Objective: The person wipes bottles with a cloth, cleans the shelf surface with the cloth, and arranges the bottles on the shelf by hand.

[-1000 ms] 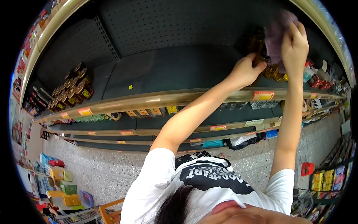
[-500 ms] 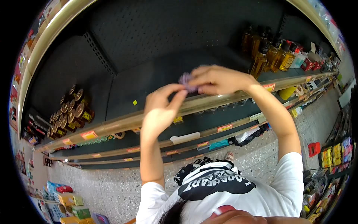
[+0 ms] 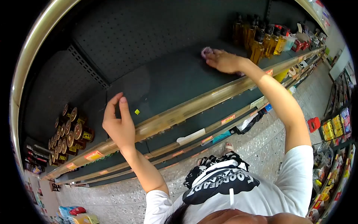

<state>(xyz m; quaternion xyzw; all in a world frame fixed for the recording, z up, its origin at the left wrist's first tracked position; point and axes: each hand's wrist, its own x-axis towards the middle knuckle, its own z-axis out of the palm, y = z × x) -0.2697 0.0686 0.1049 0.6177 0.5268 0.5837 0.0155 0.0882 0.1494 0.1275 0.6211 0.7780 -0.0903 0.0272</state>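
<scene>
On the dark shelf [image 3: 175,74], my right hand [image 3: 225,61] presses down on a purple cloth [image 3: 205,52], left of the amber bottles [image 3: 257,50]. Part of the cloth is hidden under the hand. My left hand [image 3: 120,121] is above the shelf's front rail with thumb and fingers apart, holding nothing. A small yellow-green square [image 3: 137,111] lies on the shelf just right of that hand. Further left stand several dark jars [image 3: 79,132] with round lids.
A rail [image 3: 194,106] with price tags runs along the shelf front. Lower shelves [image 3: 167,147] lie beneath it. Boxes [image 3: 300,44] stand past the bottles. On the floor at right is a red item [image 3: 313,124], near packaged goods [image 3: 335,125].
My hands have moved apart: the right one went rightward onto the shelf with the cloth, the left one let go and moved left. Earlier, both hands were by the bottles.
</scene>
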